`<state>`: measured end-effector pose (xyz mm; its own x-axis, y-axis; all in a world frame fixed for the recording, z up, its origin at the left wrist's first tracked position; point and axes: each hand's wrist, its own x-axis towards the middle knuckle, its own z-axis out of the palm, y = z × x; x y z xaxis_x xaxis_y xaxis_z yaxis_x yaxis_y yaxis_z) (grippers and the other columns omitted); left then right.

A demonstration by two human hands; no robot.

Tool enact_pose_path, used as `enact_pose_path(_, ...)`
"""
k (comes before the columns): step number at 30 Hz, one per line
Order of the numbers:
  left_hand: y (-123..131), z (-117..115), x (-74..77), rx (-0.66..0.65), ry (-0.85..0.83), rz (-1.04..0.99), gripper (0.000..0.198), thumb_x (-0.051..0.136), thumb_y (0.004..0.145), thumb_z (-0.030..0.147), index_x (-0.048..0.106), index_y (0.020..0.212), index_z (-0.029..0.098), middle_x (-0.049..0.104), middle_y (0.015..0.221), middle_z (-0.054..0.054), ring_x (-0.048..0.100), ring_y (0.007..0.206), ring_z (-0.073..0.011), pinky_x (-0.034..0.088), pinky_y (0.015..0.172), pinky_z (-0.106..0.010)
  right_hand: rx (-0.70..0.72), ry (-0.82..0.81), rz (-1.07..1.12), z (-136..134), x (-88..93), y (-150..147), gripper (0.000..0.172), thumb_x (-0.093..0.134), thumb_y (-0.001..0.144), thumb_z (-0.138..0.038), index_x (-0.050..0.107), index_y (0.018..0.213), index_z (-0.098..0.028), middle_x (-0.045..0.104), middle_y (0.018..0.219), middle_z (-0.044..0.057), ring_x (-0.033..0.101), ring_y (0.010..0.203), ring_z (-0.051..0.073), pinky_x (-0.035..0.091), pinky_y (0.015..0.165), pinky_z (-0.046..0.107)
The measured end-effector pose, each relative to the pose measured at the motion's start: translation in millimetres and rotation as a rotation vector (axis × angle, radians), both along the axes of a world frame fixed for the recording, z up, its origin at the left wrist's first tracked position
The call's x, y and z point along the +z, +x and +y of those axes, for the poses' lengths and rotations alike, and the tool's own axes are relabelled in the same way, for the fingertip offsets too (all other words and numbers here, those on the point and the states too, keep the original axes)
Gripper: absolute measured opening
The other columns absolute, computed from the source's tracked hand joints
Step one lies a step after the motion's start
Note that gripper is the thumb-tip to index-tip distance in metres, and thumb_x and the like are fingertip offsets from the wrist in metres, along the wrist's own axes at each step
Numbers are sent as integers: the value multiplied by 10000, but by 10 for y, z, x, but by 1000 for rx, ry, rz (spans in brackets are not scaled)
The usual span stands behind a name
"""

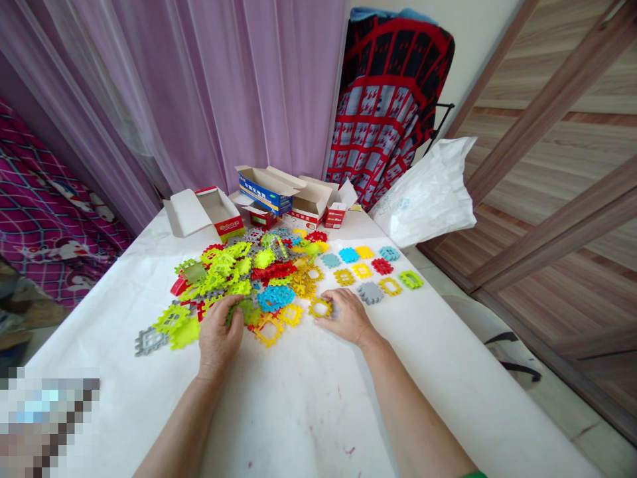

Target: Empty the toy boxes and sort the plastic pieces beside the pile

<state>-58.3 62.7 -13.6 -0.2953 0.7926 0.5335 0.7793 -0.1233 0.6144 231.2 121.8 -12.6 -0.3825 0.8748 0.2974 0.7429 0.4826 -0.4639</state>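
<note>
A heap of toothed plastic tiles (249,275) in green, red, yellow, blue and grey lies on a white-covered table (298,398). My left hand (219,332) rests at the near edge of the heap, fingers curled over a green tile (247,312). My right hand (343,315) pinches a yellow open-centred tile (320,307) lying on the table. To the right, several single tiles (371,269) lie spread out in rows, apart from the heap.
Several opened cardboard boxes (271,192) stand at the table's far edge. A white plastic bag (430,192) sits at the far right corner. Purple curtains hang behind, with a red patterned cloth over a chair. The wooden floor lies to the right.
</note>
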Motion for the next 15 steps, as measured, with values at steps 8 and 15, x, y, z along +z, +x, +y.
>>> enact_pose_path(8,-9,1,-13,2,-15,-9,243,476,856,297,662,996,226,711,998,-52,663,943,-211,515,864,-337,59,-35,-68,-20,68,40,489,799,667,-385,615,1093,-230,645,1108,64,557,1066,261,420,925,405)
enact_pose_path(15,3,3,-6,7,-5,-1,244,471,857,295,658,998,226,716,994,-50,668,942,-209,517,858,-332,149,-31,-25,18,50,151,458,746,673,-228,634,1117,-210,643,1143,72,563,1071,247,436,955,389)
